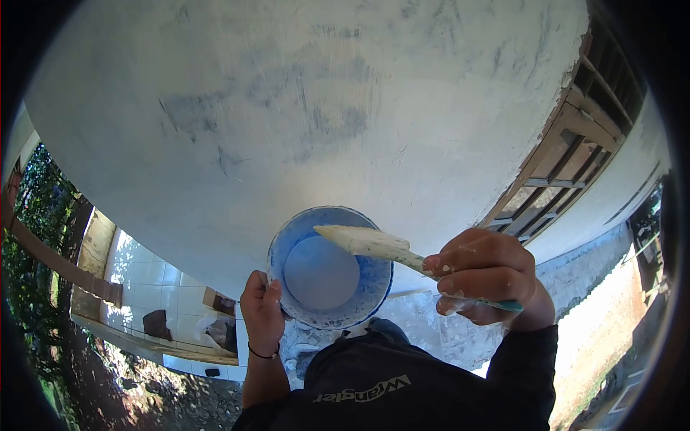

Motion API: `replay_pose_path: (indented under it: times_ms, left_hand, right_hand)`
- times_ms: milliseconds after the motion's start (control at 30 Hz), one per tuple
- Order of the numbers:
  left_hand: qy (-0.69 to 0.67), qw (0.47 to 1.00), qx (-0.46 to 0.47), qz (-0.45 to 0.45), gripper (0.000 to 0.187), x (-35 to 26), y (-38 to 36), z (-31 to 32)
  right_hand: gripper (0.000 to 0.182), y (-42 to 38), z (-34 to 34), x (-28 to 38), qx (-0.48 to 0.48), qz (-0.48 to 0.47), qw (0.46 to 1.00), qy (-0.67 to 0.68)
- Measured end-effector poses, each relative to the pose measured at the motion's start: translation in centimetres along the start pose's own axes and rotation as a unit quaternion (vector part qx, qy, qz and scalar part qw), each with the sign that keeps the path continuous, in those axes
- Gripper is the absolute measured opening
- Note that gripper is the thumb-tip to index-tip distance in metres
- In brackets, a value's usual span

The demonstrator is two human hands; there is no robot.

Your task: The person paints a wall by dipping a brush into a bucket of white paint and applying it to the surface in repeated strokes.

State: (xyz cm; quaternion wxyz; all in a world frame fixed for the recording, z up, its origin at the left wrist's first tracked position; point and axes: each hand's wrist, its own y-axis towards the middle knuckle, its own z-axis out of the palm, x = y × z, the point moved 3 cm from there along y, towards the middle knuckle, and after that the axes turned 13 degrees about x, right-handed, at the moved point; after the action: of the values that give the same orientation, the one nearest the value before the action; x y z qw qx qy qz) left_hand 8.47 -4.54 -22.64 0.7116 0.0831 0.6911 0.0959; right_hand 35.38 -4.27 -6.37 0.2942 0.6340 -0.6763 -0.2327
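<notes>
My left hand [263, 310] grips the rim of a blue bucket [330, 320] on its left side. White paint [320, 276] lies inside the bucket, and smears of it coat the inner wall. In my right hand [490, 276] is a paintbrush [370, 243], held by its green handle with the bristles pointing left over the bucket's mouth. The brush head is covered in white, and white flecks dot my right fingers. Just beyond the bucket stands a wall [287, 122], whitish with grey patches showing through.
A wooden-framed window [550, 176] is set at the wall's right. To the left lie a white tiled floor [154, 280], a dark object [157, 325] and a whitish bag [215, 330]. Green plants [43, 223] grow at the far left. Paint-spattered ground [424, 323] is below.
</notes>
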Motion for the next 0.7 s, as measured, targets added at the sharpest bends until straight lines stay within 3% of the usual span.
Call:
replay_pose_path:
  times_ms: [100,167,300,700]
  left_hand:
    - [0.011,0.999,0.007,0.030,0.025,-0.5,-0.1,0.1]
    - [0.007,0.999,0.010,0.033,0.024,-0.7,-0.3,0.3]
    - [0.018,0.999,0.019,0.044,0.022,-1.2,-0.8,1.0]
    - [0.055,0.998,0.020,0.038,0.027,-0.7,-2.3,1.4]
  right_hand:
    - [0.025,-0.4,1.2,0.6,0.030,0.016,0.995,0.098]
    - [0.023,-0.6,2.9,0.7,0.133,0.027,0.979,0.150]
    - [0.026,-1.5,6.1,0.3,0.227,0.064,0.966,0.108]
    - [0.031,-3.6,10.1,-2.1,0.307,0.142,0.933,0.119]
